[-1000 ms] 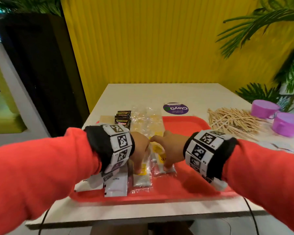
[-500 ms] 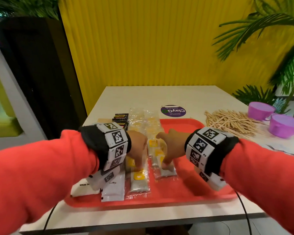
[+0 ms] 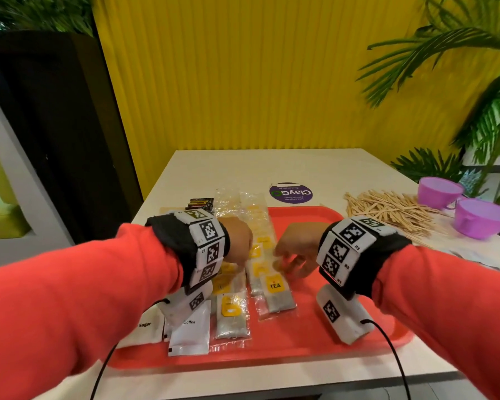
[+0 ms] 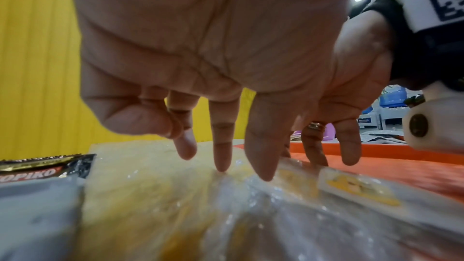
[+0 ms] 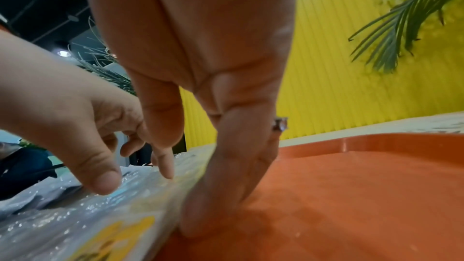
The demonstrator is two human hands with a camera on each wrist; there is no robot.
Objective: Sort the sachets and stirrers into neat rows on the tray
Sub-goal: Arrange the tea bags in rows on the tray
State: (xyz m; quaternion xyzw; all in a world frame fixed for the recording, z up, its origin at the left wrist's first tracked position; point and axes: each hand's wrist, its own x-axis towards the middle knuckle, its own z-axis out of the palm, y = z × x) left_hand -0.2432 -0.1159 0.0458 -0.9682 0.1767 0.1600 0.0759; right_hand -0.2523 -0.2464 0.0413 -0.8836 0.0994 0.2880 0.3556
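Two columns of clear tea sachets with yellow tags lie on the red tray (image 3: 329, 336): a left column (image 3: 231, 316) and a right column (image 3: 276, 290). My left hand (image 3: 238, 249) reaches down onto them, and its straight fingertips (image 4: 222, 166) touch the clear wrappers. My right hand (image 3: 289, 259) stands at the right edge of the right column; its straight fingers (image 5: 220, 186) press sideways against the sachets' edge, tips on the tray floor. White coffee (image 3: 189, 332) and sugar (image 3: 145, 330) sachets lie at the tray's front left. A pile of wooden stirrers (image 3: 393, 212) sits on the table to the right.
Black Kopiko sachets (image 3: 201, 202) lie at the tray's back left. Two purple cups (image 3: 439, 192) (image 3: 482, 217) stand beyond the stirrers. A round purple sticker (image 3: 290, 193) is behind the tray. The tray's right half is bare red. Palm leaves hang at right.
My hands, close together with thumbs touching a second ago, have drawn apart. The right hand has shifted to the right edge of the right tea column.
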